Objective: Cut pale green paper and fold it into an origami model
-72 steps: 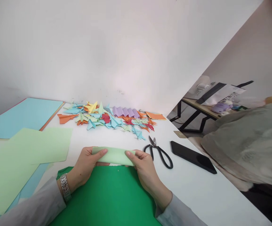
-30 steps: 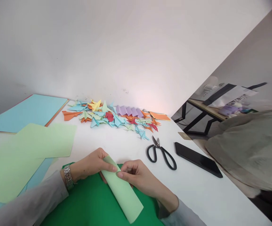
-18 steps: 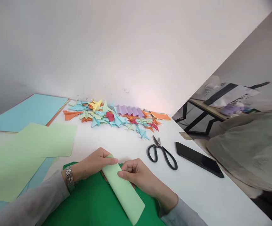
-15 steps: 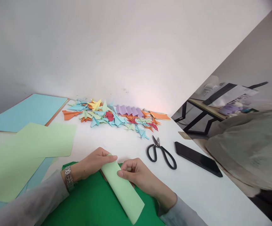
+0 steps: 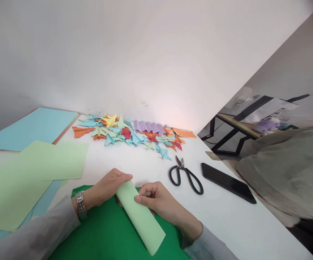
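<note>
A folded strip of light green paper (image 5: 142, 218) slants over a dark green cloth-like sheet (image 5: 99, 231), its near end pointing down and right. My left hand (image 5: 110, 186), with a metal-band watch at the wrist, pinches the far end of the paper, thumb on top. My right hand (image 5: 156, 200) grips the paper's right edge between its thumb and curled fingers. The fingers beneath the paper are partly hidden.
Black-handled scissors (image 5: 182, 177) and a dark flat object (image 5: 228, 183) lie to the right. Folded paper pieces (image 5: 132, 133) are heaped along the wall. Light green sheets (image 5: 18, 184) and a blue sheet stack (image 5: 34, 128) lie left. A person's clothed body (image 5: 289, 169) is at far right.
My left thumb has drawn back slightly toward the paper's far-left corner. My right hand keeps its hold, and the strip has barely shifted.
</note>
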The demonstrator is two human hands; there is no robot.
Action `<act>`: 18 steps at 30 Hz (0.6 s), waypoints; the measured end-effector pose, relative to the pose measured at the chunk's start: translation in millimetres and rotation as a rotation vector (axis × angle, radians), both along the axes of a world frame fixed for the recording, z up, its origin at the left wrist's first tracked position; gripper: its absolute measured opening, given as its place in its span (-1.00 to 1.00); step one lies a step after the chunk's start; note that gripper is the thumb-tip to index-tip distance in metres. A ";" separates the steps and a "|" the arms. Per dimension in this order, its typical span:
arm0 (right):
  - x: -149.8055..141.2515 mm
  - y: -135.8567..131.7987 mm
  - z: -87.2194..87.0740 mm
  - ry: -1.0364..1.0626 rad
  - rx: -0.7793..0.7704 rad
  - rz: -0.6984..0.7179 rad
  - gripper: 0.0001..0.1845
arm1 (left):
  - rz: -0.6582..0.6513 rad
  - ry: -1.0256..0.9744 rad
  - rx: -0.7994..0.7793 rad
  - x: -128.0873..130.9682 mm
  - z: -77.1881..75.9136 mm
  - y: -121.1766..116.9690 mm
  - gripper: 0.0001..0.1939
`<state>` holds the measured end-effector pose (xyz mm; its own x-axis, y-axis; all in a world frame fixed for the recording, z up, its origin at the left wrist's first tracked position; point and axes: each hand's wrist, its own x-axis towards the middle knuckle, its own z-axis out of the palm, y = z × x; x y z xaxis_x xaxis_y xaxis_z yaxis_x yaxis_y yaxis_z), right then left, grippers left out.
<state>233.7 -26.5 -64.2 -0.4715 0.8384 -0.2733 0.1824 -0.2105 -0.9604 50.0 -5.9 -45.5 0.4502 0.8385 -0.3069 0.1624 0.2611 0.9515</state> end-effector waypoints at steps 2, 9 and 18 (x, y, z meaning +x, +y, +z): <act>0.9 0.0 -2.2 0.003 0.004 0.004 -0.60 | 0.010 0.008 -0.016 1.2 1.6 -1.0 -0.63; 2.1 0.6 -7.1 -0.008 0.016 -0.006 -0.62 | 0.060 0.009 -0.009 1.8 -0.8 0.2 -0.60; -2.1 -2.4 2.4 0.032 0.016 -0.056 -0.59 | 0.055 -0.198 0.052 -3.6 -6.4 -1.1 -0.74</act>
<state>231.7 -28.9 -61.8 -0.4321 0.8679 -0.2450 0.1404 -0.2037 -0.9689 46.4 -7.0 -51.8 0.4509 0.8758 -0.1724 -0.0420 0.2137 0.9760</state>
